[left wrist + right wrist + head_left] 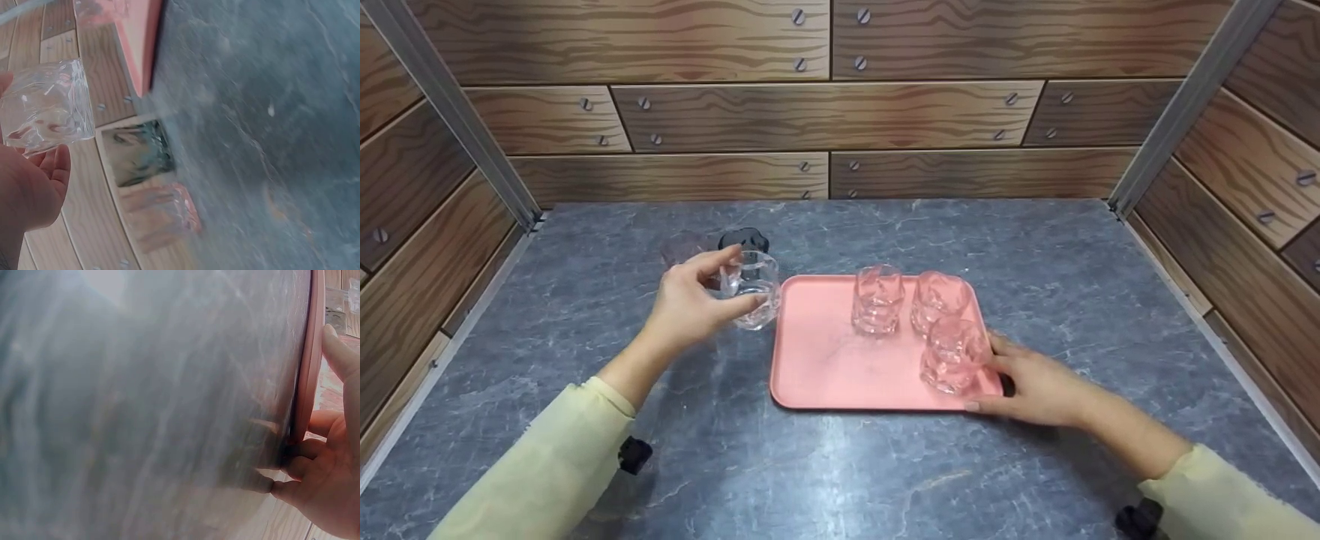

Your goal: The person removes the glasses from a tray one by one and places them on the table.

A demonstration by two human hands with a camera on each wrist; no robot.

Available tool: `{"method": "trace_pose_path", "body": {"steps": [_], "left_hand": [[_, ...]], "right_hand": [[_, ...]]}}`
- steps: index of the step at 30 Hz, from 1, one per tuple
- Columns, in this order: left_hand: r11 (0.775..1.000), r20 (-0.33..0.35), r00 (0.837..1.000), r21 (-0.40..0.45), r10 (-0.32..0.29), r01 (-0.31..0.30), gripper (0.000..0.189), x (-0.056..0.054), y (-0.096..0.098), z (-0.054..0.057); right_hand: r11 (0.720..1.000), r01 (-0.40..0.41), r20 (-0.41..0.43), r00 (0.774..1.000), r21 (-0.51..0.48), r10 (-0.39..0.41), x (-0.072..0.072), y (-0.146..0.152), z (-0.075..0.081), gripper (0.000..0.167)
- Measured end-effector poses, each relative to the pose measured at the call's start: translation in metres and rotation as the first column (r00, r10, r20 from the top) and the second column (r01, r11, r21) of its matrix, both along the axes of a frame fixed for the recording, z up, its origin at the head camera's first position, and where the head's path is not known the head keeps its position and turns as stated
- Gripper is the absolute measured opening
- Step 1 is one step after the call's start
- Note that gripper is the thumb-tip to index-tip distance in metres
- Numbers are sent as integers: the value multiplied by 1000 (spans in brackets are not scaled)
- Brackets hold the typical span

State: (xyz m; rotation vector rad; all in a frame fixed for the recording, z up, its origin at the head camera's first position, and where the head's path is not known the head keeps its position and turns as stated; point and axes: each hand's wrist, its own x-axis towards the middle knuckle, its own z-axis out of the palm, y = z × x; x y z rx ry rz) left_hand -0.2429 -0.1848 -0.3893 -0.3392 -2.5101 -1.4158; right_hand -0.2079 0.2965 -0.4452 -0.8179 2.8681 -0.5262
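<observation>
My left hand (690, 300) holds a clear drinking glass (751, 292) between thumb and fingers, just left of the pink tray (817, 375). In the left wrist view the same glass (48, 107) shows its thick, wavy base clear of the tabletop. My right hand (1039, 382) grips the tray at its front right corner, with the thumb on the rim and the fingers along the side. Three see-through glasses stand on the tray: one glass (877, 300) at the back middle, another glass (939, 300) at the back right, and a third glass (955, 356) nearest the right hand.
Behind the left hand stand a dark tinted glass (744, 238) and a faint pinkish glass (682, 247), partly hidden. The left wrist view shows the dark glass (138, 152) beside the pinkish glass (160, 216). Wood-patterned walls (825, 116) enclose the grey marbled table (825, 472).
</observation>
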Motion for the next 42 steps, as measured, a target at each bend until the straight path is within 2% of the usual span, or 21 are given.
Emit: {"method": "trace_pose_path", "body": {"steps": [14, 24, 35, 42], "left_hand": [[996, 43, 996, -42, 79, -77, 77, -9, -16, -18], [995, 85, 991, -31, 102, -99, 78, -14, -19, -32], [994, 148, 984, -35, 104, -100, 84, -17, -18, -39], [994, 135, 985, -35, 107, -103, 83, -20, -16, -46]], "right_hand": [[1000, 4, 12, 1000, -1, -4, 0, 1, -1, 86], [1000, 10, 22, 1000, 6, -10, 0, 1, -1, 87], [1000, 9, 27, 1000, 9, -9, 0, 0, 1, 89], [1000, 13, 32, 999, 13, -13, 1, 0, 1, 89]]}}
